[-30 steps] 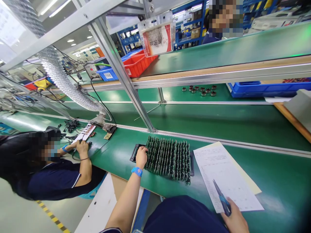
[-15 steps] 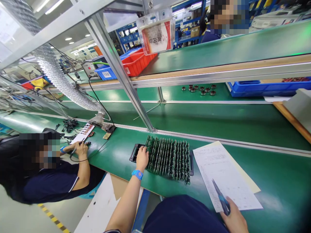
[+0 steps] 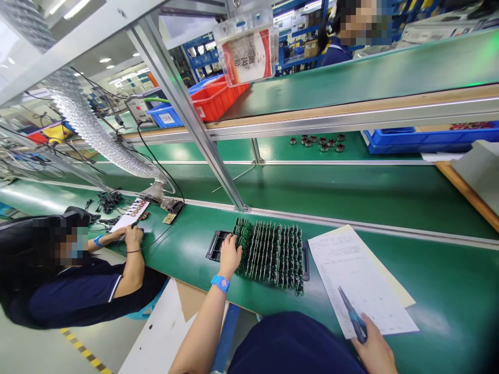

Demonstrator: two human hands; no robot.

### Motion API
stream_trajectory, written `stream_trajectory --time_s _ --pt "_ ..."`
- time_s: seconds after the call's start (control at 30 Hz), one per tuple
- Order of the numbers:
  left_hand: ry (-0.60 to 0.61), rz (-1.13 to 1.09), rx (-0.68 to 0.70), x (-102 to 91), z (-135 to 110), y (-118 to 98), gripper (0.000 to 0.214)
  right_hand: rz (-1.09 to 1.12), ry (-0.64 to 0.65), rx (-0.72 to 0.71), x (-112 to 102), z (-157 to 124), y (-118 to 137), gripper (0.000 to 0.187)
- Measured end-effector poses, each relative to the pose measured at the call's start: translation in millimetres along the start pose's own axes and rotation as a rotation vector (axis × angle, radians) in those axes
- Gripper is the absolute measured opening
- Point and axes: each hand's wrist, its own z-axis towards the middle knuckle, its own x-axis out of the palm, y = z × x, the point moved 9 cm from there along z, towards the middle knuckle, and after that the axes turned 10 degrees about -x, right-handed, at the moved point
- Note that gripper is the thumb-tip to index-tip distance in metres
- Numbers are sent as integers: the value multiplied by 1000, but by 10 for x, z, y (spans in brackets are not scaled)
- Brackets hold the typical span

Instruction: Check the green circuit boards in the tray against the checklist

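Observation:
A black rack (image 3: 214, 246) on the green bench holds several rows of upright green circuit boards (image 3: 275, 254). My left hand (image 3: 230, 255), with a blue band at the wrist, rests at the rack's left end against the outermost boards. Its fingers and thumb are apart, and I see no board lifted out. In my right hand (image 3: 374, 347) are long-nose pliers (image 3: 356, 319) with dark blue handles, held by the handles. Their tips point away from me, over a printed sheet (image 3: 362, 280) lying right of the rack.
At left a co-worker's hands (image 3: 134, 236) work by a cable and small parts. A metal post (image 3: 195, 119) rises behind the rack. Small round components (image 3: 323, 147) and a blue tray (image 3: 429, 140) sit on the shelf. Red bin (image 3: 218, 98) stands above.
My left hand has shifted slightly right along the boards and its fingers have spread. The leftmost boards show more of their faces. My right hand with the pliers looks nearly unchanged.

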Motion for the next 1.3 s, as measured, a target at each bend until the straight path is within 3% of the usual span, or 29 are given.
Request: stream_trajectory --time_s 0.2,0.6,0.73,0.93,1.03,1.3 --pt "19 25 64 21 -22 -106 38 6 -16 2 11 -6 -13 86" --pt "77 87 -9 92 -175 -287 52 4 -33 7 -25 -18 15 83" --pt "94 69 -25 133 -165 -260 46 3 -44 -1 -19 -29 19 82" --pt "80 57 53 128 -140 -323 49 1 -55 -16 -31 -33 39 80" --pt "100 53 94 138 -177 -407 38 2 -49 -17 -37 -29 40 80" --pt "117 45 81 142 -280 -535 43 0 -58 -22 -53 -46 42 78"
